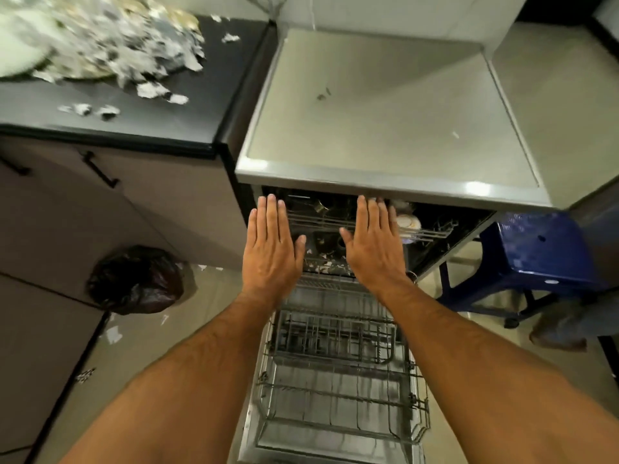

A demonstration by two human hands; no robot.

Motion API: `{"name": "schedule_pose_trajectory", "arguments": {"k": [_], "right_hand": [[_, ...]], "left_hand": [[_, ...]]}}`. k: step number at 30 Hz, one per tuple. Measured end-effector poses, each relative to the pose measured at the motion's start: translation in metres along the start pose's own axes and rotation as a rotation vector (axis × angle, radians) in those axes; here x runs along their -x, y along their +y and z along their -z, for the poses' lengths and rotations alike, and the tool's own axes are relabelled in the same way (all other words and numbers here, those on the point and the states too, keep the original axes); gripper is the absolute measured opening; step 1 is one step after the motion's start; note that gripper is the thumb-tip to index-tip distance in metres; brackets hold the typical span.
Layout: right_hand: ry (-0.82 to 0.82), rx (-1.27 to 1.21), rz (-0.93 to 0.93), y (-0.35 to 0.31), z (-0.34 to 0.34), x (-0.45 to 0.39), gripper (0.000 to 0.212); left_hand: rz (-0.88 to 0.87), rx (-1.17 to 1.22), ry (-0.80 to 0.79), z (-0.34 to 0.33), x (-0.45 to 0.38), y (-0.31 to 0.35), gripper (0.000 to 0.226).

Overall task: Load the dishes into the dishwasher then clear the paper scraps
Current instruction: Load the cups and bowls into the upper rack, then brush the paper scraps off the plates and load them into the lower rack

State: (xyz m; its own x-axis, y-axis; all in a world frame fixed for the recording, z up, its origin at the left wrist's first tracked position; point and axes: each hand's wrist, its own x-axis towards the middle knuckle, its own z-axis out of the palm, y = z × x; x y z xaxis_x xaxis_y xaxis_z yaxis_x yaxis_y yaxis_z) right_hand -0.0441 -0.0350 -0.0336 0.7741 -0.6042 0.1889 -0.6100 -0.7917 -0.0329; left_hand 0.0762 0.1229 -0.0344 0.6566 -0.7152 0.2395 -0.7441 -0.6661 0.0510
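The dishwasher (385, 182) stands open in the middle, its lower rack (338, 373) pulled near, cups (407, 224) in the upper rack. Left hand (271, 246) and right hand (371, 246) hover flat, fingers straight, holding nothing. Paper scraps (134, 58) cover plates (20, 38) on the far-left bench (174, 122).

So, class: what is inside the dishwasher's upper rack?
The upper rack shows a white cup at its right and dark, blurred items. The hands and steel top hide the rest.

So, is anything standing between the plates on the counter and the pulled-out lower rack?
Nothing visible blocks it. The lower rack is pulled out and looks empty. Both hands hover open above it, left hand and right hand.
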Motion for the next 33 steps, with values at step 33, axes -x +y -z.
{"name": "schedule_pose_trajectory", "arguments": {"k": [33], "right_hand": [[0.206, -0.050, 0.222, -0.435, 0.215, -0.122, 0.066]], "left_hand": [[0.167, -0.024, 0.219, 0.259, -0.032, -0.409, 0.074]]}}
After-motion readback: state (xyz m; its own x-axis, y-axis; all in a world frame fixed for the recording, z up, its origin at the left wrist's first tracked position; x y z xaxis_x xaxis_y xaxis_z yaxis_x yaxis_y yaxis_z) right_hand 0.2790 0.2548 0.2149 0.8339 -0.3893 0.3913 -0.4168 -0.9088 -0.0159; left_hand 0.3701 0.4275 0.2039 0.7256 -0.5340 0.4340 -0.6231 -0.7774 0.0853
